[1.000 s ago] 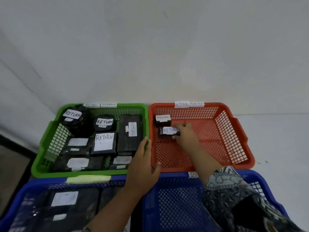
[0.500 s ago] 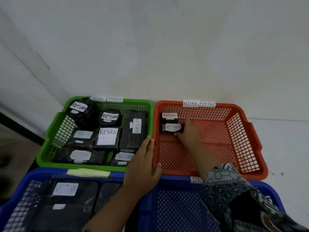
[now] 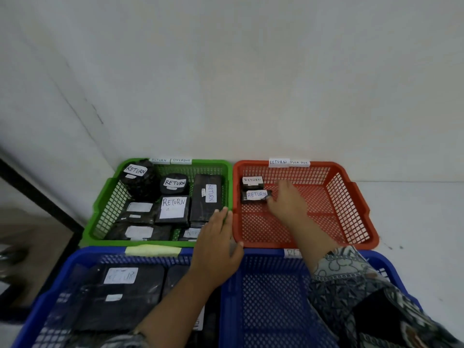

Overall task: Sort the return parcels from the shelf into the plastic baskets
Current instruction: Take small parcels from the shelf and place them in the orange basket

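My right hand (image 3: 286, 200) is inside the red basket (image 3: 347, 197), at its far left corner. Its fingers (image 3: 282, 184) and thumb curl round the right end of a small black parcel (image 3: 254, 196), pinching it. The parcel lies flat on the basket floor with its white RETURN label facing up. Just behind it, nearly touching, lies a second small parcel (image 3: 251, 181) with the same kind of label.

My left hand (image 3: 217, 243) rests palm down where the green basket (image 3: 108, 209) and the red one meet. Its fingers (image 3: 222, 216) are straight and pressed together over the green basket's near right corner, and the thumb points at the red rim.

The green basket is packed with black wrapped parcels, most marked RETURN. Both far rims carry white tags reading RETURN and OVERDUE.

Nearer to me the left blue basket (image 3: 75, 253) holds large black parcels, and the right blue basket (image 3: 271, 297) lies under my patterned sleeve (image 3: 351, 280). All of the baskets stand on a white worktop (image 3: 414, 212) against a white wall
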